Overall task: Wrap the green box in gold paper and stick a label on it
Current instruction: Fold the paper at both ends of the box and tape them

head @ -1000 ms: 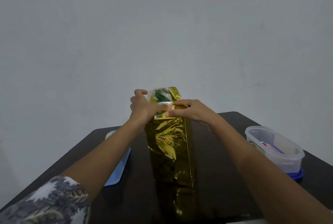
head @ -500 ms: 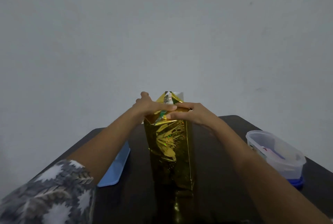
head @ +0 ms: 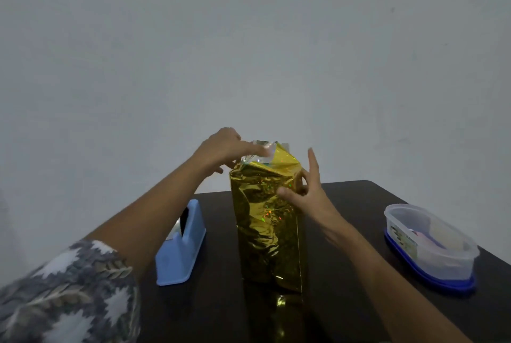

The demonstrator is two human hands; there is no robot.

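Crinkly gold-foil box (head: 265, 226), left hand (head: 221, 146) pressing silvery flap (head: 255, 159) (grip loose), right hand (head: 309, 196) splayed wide

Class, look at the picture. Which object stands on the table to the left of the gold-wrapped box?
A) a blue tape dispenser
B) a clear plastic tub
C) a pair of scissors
A: the blue tape dispenser stands on the table left of the gold-wrapped box; the clear tub is on its right.
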